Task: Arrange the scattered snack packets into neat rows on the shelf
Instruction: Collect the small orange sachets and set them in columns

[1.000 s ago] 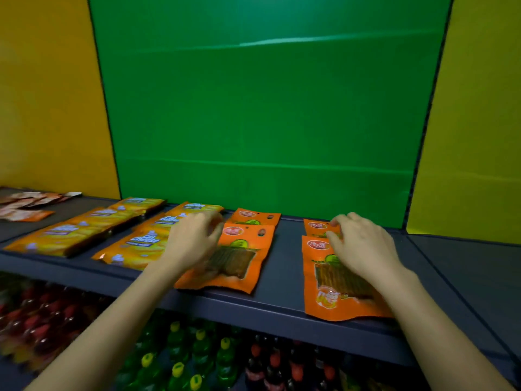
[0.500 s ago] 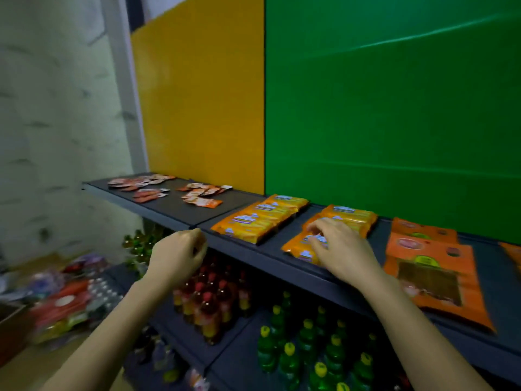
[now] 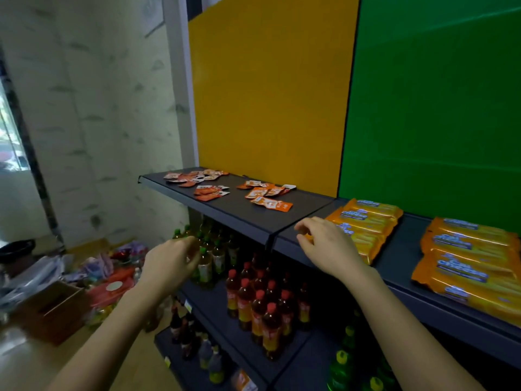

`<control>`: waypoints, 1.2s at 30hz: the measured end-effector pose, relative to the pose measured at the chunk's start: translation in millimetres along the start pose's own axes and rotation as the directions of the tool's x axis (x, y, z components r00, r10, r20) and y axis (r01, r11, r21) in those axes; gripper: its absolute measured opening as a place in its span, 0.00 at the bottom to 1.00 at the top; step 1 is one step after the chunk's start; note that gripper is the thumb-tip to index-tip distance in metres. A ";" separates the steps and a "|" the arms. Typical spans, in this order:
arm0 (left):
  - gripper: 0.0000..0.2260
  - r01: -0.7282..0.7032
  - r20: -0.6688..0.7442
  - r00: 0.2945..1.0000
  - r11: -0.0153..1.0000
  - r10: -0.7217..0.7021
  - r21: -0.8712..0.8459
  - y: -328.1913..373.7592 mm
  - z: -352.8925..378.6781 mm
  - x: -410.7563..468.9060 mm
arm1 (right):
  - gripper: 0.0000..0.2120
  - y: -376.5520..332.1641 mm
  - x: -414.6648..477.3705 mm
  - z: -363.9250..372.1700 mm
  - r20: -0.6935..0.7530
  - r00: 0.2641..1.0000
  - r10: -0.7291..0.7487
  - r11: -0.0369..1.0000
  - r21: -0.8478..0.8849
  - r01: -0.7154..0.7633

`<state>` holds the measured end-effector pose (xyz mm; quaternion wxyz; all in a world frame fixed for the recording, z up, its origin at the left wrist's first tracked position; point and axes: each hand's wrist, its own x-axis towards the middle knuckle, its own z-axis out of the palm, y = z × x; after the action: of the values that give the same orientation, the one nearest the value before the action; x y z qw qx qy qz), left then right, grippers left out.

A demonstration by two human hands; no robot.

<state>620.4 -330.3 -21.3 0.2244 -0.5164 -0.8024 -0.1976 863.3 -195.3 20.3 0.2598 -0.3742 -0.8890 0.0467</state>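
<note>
Small orange and white snack packets lie scattered in loose clusters on the dark shelf (image 3: pixel 239 210): one cluster (image 3: pixel 197 176) at the back left, one (image 3: pixel 211 192) in the middle, one (image 3: pixel 267 194) to the right. My right hand (image 3: pixel 327 244) hovers over the shelf's front edge, fingers apart, holding nothing, beside a row of long yellow biscuit packs (image 3: pixel 363 227). My left hand (image 3: pixel 172 261) hangs below and in front of the shelf with fingers loosely curled and nothing in it.
A second row of yellow biscuit packs (image 3: pixel 468 263) lies further right. Lower shelves hold red-capped bottles (image 3: pixel 259 303) and green-capped bottles (image 3: pixel 208 255). A cardboard box (image 3: pixel 50 311) and loose bags clutter the floor at left. Yellow and green panels back the shelf.
The view has swung left from the orange packets to the scattered small packets. My right hand left the yellow packs and moved leftward; my left hand stayed low in front of the shelf.
</note>
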 end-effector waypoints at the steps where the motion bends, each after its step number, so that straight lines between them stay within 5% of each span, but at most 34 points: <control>1: 0.10 0.006 -0.007 1.000 1.000 -0.006 -0.004 -7.0 4.9 6.2 | 0.13 -3.7 10.5 6.9 0.004 1.000 -0.003 1.000 0.002 0.003; 13: 0.10 -0.030 0.037 0.999 0.995 0.034 -0.094 -62.4 83.7 130.8 | 0.14 -18.9 148.5 86.8 0.121 0.981 0.148 0.989 -0.004 -0.149; 29: 0.12 -0.134 0.166 0.968 0.948 0.187 -0.290 -20.8 178.7 301.9 | 0.22 4.7 234.2 125.3 0.251 0.845 0.471 0.860 -0.342 -0.378; 36: 0.30 -0.041 0.383 0.911 0.958 0.152 -0.283 1.3 212.6 352.1 | 0.27 3.7 253.4 128.4 0.201 0.772 0.603 0.783 -0.335 -0.524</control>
<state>459.6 47.6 2.8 -0.0072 -0.6108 -0.7702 -0.1832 653.6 -3.6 17.0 0.0455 -0.6445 -0.7608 0.0616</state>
